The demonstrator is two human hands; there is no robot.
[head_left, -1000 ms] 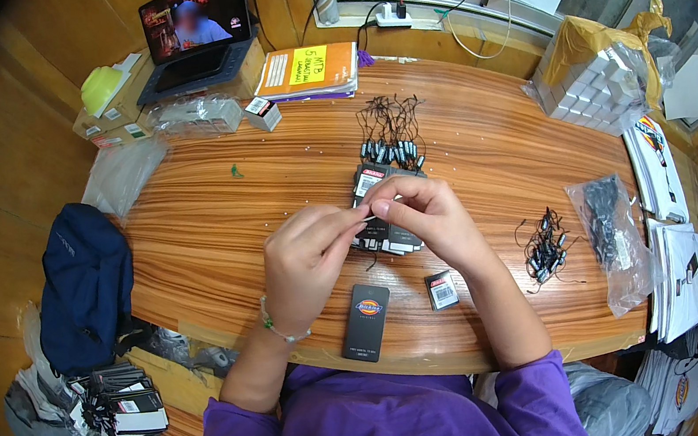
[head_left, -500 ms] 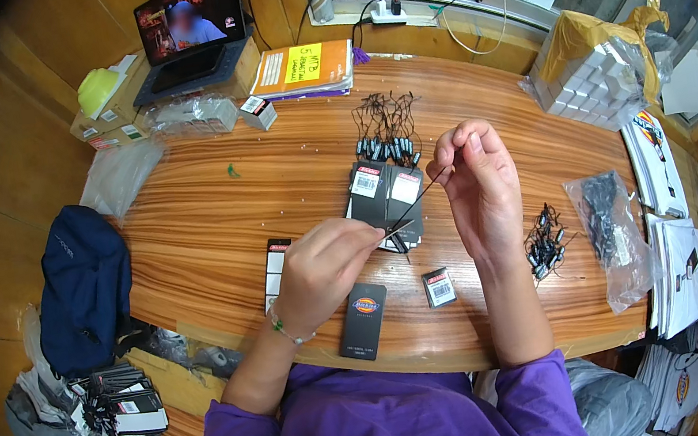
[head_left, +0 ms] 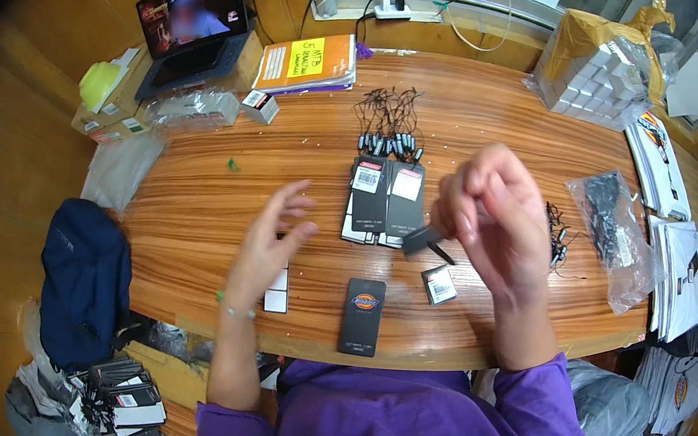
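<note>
My right hand (head_left: 505,214) is raised over the right middle of the table, thumb and fingers pinched together. From it a small black hang tag (head_left: 422,240) dangles, blurred and seen partly edge-on; its cord is mostly hidden by the fingers. My left hand (head_left: 270,240) is held to the left with fingers apart and nothing in them. Between the hands lie stacked black hang tags (head_left: 405,201) with white stickers. A single black tag (head_left: 364,318) rests near the table's front edge, and a small stickered card (head_left: 440,285) lies beneath my right hand. White-labelled tags (head_left: 277,295) sit under my left wrist.
Black cords with clips (head_left: 390,141) are bunched behind the stack; more cords (head_left: 558,233) lie right of my right hand. A plastic bag (head_left: 608,235) and a wrapped block of small boxes (head_left: 589,82) stand rightward. A tablet (head_left: 194,21), notebooks (head_left: 305,65) and a navy pouch (head_left: 86,282) occupy the far side and left.
My left hand has let go and moved left, its fingers spreading. My right hand has come slightly nearer and to the right, with the tag now hanging from it.
</note>
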